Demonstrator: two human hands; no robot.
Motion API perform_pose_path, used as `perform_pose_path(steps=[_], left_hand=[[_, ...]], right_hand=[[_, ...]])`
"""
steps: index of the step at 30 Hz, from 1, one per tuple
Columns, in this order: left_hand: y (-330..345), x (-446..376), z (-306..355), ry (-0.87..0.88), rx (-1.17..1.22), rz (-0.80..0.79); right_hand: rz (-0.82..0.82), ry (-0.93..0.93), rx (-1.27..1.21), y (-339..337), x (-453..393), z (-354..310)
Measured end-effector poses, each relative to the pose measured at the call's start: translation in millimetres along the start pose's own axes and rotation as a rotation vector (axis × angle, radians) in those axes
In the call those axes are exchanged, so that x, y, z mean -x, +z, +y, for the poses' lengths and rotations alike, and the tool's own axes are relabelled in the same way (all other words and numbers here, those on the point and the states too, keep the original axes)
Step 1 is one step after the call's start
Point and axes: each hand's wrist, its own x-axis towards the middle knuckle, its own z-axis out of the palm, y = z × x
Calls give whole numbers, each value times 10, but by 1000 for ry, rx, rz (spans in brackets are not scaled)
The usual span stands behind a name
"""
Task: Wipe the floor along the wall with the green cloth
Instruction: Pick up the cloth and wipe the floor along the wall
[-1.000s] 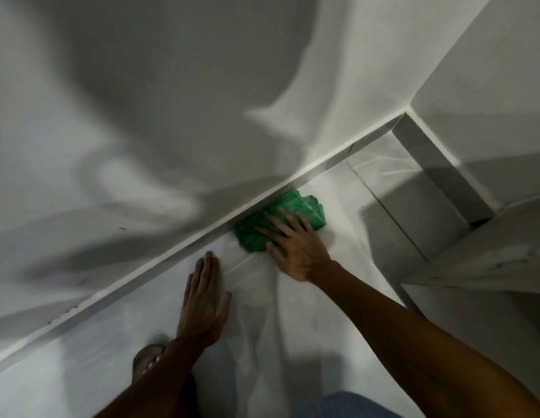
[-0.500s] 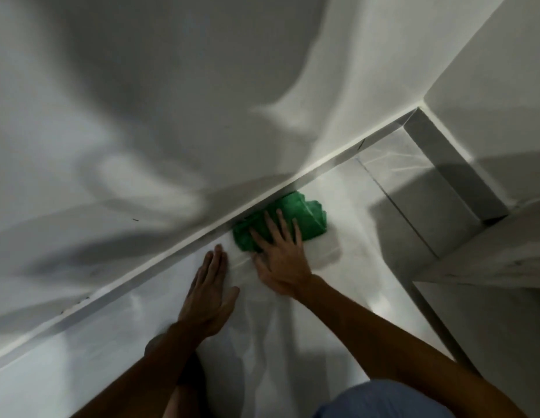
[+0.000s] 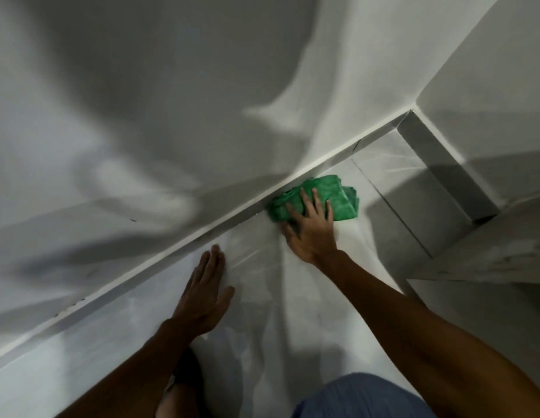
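Observation:
A crumpled green cloth (image 3: 341,197) lies on the pale tiled floor (image 3: 293,297), pushed up against the skirting (image 3: 202,233) at the foot of the white wall (image 3: 172,116). My right hand (image 3: 311,227) presses flat on the cloth's near half with fingers spread, so part of the cloth is hidden under it. My left hand (image 3: 202,294) rests palm down on the floor to the left, fingers together and pointing at the skirting, holding nothing.
The wall meets a second wall at a corner (image 3: 413,110) to the right of the cloth. A pale slab edge (image 3: 489,263) juts in at the right. My knee in blue fabric (image 3: 359,396) and my foot (image 3: 184,384) are at the bottom.
My right hand has slid the cloth to the right along the skirting, toward the corner. My left hand has stayed planted on the floor.

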Motion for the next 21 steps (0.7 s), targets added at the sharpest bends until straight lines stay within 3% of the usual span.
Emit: perform_pose_path(steps=[3, 5, 9, 13, 18, 21], left_hand=[[-32, -6, 72, -12, -17, -40], [-55, 6, 149, -54, -9, -73], [-197, -21, 205, -94, 24, -153], [-215, -42, 123, -81, 42, -158], [-73, -11, 45, -8, 2, -66], [103, -15, 47, 21, -49, 21]], right_hand=[[-151, -111, -7, 82, 130, -330], [-156, -234, -7, 192, 216, -484], [-155, -457, 107, 172, 148, -14], [-97, -287, 149, 13, 34, 396], [-70, -135, 79, 107, 98, 96], [-119, -192, 39, 232, 178, -97]])
